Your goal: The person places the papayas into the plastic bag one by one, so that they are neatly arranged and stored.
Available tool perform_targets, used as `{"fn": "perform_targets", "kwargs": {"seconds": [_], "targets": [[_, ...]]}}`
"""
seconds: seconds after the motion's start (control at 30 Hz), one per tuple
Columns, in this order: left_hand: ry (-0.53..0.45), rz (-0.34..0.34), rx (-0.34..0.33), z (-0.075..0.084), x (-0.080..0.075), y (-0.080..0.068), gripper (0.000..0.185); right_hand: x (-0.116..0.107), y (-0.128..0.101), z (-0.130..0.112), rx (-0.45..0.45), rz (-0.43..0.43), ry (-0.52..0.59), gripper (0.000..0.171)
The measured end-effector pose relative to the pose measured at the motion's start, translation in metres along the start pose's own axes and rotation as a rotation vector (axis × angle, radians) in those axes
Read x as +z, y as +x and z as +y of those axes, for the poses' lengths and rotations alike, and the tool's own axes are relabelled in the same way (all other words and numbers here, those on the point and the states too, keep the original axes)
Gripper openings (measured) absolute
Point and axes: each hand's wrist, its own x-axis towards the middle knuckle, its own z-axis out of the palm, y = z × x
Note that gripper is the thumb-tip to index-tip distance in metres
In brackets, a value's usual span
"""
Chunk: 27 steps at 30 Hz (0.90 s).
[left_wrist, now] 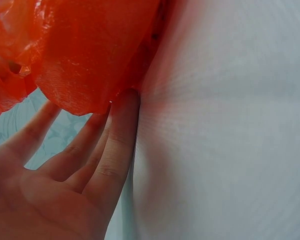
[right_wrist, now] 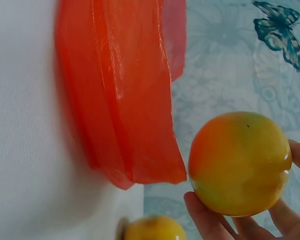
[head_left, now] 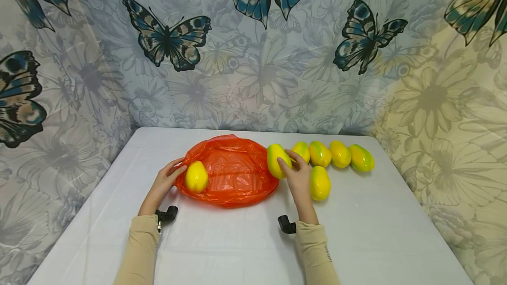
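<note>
Right hand grips a mango at frame centre, beside the orange bag. Left hand, fingers straight, touches the bag's left edge on the worktop.

Yellow-green mango beside crumpled orange bag

Your left hand lies low at the left edge of the orange bag, fingers straight and close together, their tips touching the plastic, thumb up by the bag's rim. Your right hand is raised just off the bag's right edge, fingers curled round a yellow-green fruit. Both forearms, in beige sleeves, run back toward you from the bag, each wrist wearing a small black camera mount.
</note>
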Motion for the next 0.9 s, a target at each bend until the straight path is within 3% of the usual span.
{"fn": "perform_targets", "kwargs": {"seconds": [0.2, 0.47, 0.9], "targets": [[-0.006, -0.002, 0.002, -0.001, -0.001, 0.001, 0.056, 0.008, -0.001, -0.002, 0.024, -0.030, -0.006, 0.046], [0.008, -0.001, -0.006, 0.000, -0.001, 0.000, 0.056, 0.023, -0.002, 0.002, -0.035, -0.031, 0.035, 0.045], [0.019, 0.001, -0.006, 0.000, -0.001, 0.001, 0.056, 0.043, -0.006, 0.000, -0.033, -0.044, 0.043, 0.043]]}}
